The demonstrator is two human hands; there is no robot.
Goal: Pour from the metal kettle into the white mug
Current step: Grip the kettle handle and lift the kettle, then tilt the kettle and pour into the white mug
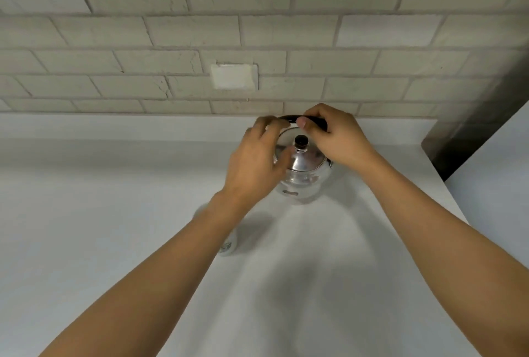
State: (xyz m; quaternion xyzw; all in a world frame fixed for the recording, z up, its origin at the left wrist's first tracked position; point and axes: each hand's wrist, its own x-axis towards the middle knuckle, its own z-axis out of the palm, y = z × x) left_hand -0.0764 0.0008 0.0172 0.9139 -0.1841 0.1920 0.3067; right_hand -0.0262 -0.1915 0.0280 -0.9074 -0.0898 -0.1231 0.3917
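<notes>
Right hand grips the shiny metal kettle's black handle — left hand cups its side, fingers loose; white mug sits nearby.

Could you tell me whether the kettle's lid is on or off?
On: the lid sits on the upright kettle, its black knob on top.

You have a single view, from the camera worn on your head. It looks forward and steeply down over the white surface toward the pale brick wall at its far edge. The wide lens bends the brick courses outward. Your forearms enter from the bottom corners and your hands meet near the middle, close to the lens, at the kettle by the wall.
</notes>
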